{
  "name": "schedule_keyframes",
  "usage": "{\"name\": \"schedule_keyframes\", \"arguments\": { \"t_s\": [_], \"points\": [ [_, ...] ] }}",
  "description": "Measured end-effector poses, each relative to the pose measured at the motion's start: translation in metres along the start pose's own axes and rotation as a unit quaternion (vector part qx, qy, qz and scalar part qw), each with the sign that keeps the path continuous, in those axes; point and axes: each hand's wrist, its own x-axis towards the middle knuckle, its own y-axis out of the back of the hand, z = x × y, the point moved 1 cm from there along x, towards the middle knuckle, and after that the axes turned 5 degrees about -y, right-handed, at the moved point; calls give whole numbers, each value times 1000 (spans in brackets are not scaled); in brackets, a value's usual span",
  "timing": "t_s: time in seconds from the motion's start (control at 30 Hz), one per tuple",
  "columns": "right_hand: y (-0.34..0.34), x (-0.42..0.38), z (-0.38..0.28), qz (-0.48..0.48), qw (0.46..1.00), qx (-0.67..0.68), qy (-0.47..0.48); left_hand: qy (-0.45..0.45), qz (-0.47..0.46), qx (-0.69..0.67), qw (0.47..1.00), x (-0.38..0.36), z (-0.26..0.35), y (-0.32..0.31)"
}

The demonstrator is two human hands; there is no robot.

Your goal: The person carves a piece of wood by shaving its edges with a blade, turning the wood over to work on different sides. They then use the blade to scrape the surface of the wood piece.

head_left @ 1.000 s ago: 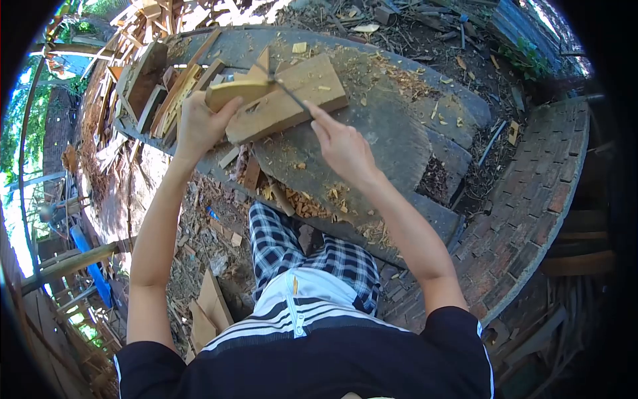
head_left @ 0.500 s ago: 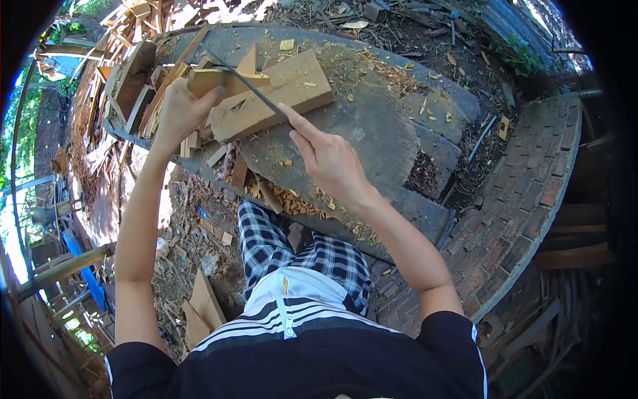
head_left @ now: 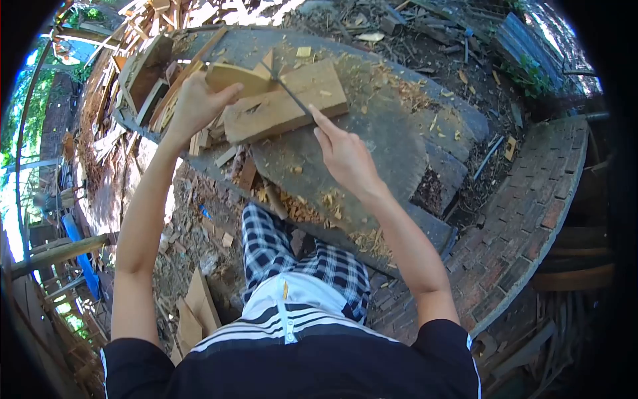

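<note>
My left hand [head_left: 197,105] is closed around the near end of a pale yellowish wood piece [head_left: 240,78]. That piece is tilted over a thick wooden block [head_left: 292,101], which lies on the worn work surface. In my right hand [head_left: 347,154] is a long, thin, dark machete [head_left: 294,95], its handle hidden by my fingers. The blade points up and left, and overlaps the far right end of the wood piece in this view. A pointed wood offcut [head_left: 264,62] stands just behind the blade.
The dark work surface [head_left: 379,156] carries scattered chips. Wood offcuts [head_left: 149,100] are stacked at its left end, near my left wrist. A curved brick ledge [head_left: 525,193] runs along the right. Flat wood pieces [head_left: 199,309] lie on the ground by my legs.
The blade has swung; its tip was left of the wood piece and now meets its far right end. The wood piece is steadier and less blurred. The view has shifted slightly.
</note>
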Motion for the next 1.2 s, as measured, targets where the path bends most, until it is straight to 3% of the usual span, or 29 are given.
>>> {"name": "schedule_keyframes", "arguments": {
  "t_s": [0.1,0.23,0.3,0.4,0.53,0.63,0.73,0.83,0.93,1.0,1.03,1.1,1.2],
  "points": [
    [10,-25,-22,25,995,66,65,-12,-15,55,998,4,11,-2],
    [-10,-1,5,55,997,41,26,3,-5,107,994,5,17,-1],
    [-7,4,9,50,998,-16,31,-10,23,35,999,5,27,-3],
    [13,-25,-23,14,996,72,43,7,-39,39,998,10,15,-1],
    [-9,-8,2,17,999,35,12,8,-18,7,1000,2,7,-1],
    [-6,-1,4,47,998,-28,35,1,-6,14,1000,1,20,-1],
    [6,-23,-14,44,997,12,60,15,-62,29,998,6,25,3],
    [-4,-14,-2,11,997,66,36,8,-38,36,999,-1,25,1],
    [1,13,5,72,997,-7,22,-8,-15,75,997,6,22,1],
    [5,-6,-12,58,996,-31,67,44,-29,69,996,2,16,-4],
    [6,-16,-18,53,996,-33,58,-18,-32,47,998,4,22,-2],
    [7,-22,-32,-1,991,128,49,-19,-18,43,999,2,19,-4],
    [-9,-7,-24,43,993,74,82,30,-26,31,999,-5,8,-2]
  ]
}}
